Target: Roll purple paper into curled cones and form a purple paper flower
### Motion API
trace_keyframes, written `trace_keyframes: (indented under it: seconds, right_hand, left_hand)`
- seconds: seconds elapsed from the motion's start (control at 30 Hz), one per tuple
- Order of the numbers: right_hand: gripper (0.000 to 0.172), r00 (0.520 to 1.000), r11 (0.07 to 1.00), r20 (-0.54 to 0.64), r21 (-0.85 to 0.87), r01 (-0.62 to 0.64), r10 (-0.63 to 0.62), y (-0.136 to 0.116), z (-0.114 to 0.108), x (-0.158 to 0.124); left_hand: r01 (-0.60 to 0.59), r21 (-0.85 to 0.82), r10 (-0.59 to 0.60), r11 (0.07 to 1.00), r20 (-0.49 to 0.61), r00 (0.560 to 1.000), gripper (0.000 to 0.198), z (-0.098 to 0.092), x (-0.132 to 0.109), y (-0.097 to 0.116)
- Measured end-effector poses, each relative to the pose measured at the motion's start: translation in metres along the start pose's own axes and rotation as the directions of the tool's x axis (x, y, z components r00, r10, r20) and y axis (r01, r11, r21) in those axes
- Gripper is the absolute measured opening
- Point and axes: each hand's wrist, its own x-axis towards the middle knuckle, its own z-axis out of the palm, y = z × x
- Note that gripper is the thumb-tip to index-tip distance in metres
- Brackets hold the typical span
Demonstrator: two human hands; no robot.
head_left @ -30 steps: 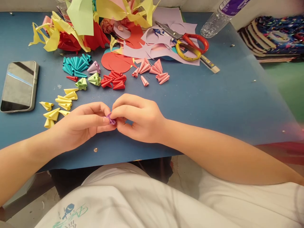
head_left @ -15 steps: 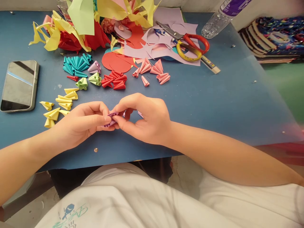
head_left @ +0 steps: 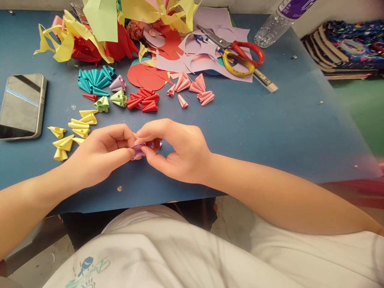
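A small purple paper piece [head_left: 138, 149] is pinched between both of my hands just above the blue table [head_left: 270, 120]. My left hand [head_left: 100, 154] grips its left side with thumb and fingers closed. My right hand [head_left: 175, 150] holds its right side, fingers curled round it. Most of the paper is hidden by my fingertips. Folded paper cones lie close by: yellow cones [head_left: 72, 130] left of my left hand, red cones [head_left: 144, 101] and pink cones [head_left: 193, 90] beyond my hands.
A phone [head_left: 21, 107] lies at the left edge. Teal cones [head_left: 93, 80], green cones [head_left: 111, 100], a heap of coloured paper scraps [head_left: 120, 28], scissors [head_left: 237, 56] and a plastic bottle [head_left: 276, 22] fill the far side. The table's near edge runs just below my hands.
My hands have kept working the purple paper; the right hand's fingers shifted and rolled it, and the piece looks flatter than a second ago. The view drifted slightly.
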Motion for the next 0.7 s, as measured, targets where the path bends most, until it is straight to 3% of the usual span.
trace_keyframes:
  seconds: [0.27,0.5,0.7]
  right_hand:
    - [0.021,0.999,0.999,0.034,0.018,-0.029,0.028,0.0001,-0.0063,0.0018]
    - [0.017,0.995,0.995,0.062,0.050,-0.083,0.080,0.0000,-0.0066,0.0026]
    - [0.013,0.950,0.891,0.156,0.332,-0.310,0.272,0.0049,-0.0047,0.0034]
  left_hand:
    - [-0.094,0.230,0.113,0.969,-0.072,0.991,0.018,0.0040,-0.0026,0.0103]
    - [-0.105,0.381,0.135,0.918,-0.054,0.989,0.017,-0.0017,-0.0030,0.0091]
    - [-0.166,0.517,0.235,0.840,-0.070,0.969,0.017,-0.0002,-0.0034,0.0094]
